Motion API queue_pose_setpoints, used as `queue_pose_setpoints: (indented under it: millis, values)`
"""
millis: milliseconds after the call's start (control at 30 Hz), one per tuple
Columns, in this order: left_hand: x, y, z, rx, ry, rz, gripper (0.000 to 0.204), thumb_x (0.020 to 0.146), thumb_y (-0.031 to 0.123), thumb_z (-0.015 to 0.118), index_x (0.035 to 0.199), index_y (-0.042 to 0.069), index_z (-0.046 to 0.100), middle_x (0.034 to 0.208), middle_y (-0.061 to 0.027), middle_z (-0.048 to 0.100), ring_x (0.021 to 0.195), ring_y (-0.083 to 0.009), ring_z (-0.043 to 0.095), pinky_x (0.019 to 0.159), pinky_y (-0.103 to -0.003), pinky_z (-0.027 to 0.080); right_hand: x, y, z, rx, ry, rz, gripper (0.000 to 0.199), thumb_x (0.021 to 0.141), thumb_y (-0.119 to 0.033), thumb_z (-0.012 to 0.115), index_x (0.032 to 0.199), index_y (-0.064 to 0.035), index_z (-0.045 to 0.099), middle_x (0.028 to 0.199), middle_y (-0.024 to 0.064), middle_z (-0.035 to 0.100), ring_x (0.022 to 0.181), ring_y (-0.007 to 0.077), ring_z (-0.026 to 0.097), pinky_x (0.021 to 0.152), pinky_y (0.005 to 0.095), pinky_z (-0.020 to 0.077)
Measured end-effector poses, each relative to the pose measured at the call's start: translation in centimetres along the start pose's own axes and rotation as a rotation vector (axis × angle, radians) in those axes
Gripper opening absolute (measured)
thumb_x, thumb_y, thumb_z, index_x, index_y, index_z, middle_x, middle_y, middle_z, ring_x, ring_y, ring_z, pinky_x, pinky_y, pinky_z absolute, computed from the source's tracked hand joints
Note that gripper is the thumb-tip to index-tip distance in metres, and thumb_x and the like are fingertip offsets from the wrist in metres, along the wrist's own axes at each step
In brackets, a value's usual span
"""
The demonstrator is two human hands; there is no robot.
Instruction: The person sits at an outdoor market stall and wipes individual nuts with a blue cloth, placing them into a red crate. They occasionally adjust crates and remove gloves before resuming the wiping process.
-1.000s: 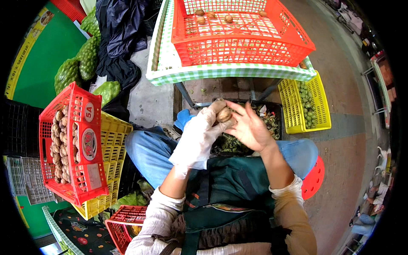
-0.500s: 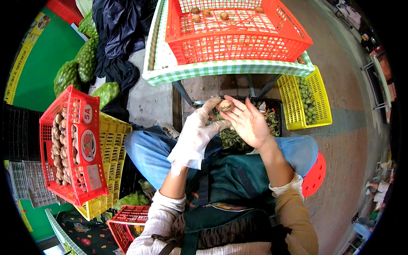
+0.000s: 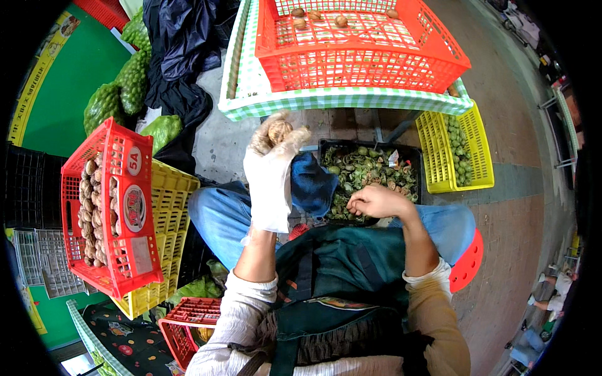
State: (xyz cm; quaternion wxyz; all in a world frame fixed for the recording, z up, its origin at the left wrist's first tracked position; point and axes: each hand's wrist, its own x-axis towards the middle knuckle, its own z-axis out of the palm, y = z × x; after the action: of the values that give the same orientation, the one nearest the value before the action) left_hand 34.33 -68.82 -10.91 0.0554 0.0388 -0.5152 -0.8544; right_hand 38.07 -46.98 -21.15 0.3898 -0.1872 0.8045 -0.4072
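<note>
Above the lap, gloved left hand (image 3: 271, 164) gripping walnut (image 3: 279, 130), bare right hand (image 3: 375, 202) curled over black husk bin (image 3: 370, 168), white oval label on red crate (image 3: 106, 207).

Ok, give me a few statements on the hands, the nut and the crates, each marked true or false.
1. The gloved left hand holds a walnut in its grip. True.
2. The right hand is gloved too. False: it is bare.
3. The right hand is over the black bin of green husks. True.
4. The red crate on the checked table is full to the brim. False: only a few nuts lie at its far end.
5. The tilted red crate at the left holds walnuts. True.
6. The yellow crate at the right is empty. False: it holds green fruit.
</note>
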Motion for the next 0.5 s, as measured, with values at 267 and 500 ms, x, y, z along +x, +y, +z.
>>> queue_pose_setpoints:
  millis: [267,500]
  values:
    - [-0.1,1.4,1.5,-0.051,0.127,0.112,0.039,0.078,-0.006,0.067,0.116,-0.004,0.057,0.086,-0.0023,0.059,0.072,-0.0079,0.055,0.069,-0.021,0.047,6.5,1.3,6.3,1.641,0.186,-0.291,0.026,0.093,-0.001,0.047,0.119,-0.0002,0.054,0.107,0.0102,0.064,0.095,0.0186,0.064,0.078,0.0298,0.0548]
    - [-0.7,0.5,2.2,0.079,0.069,0.039,0.041,0.075,-0.004,0.072,0.114,-0.004,0.058,0.09,-0.0033,0.06,0.075,-0.0077,0.056,0.068,-0.021,0.049,7.3,1.7,8.8,0.837,0.142,-0.563,0.06,0.093,-0.042,0.052,0.14,-0.0072,0.038,0.136,0.014,0.048,0.12,0.0234,0.05,0.104,0.0384,0.0393]
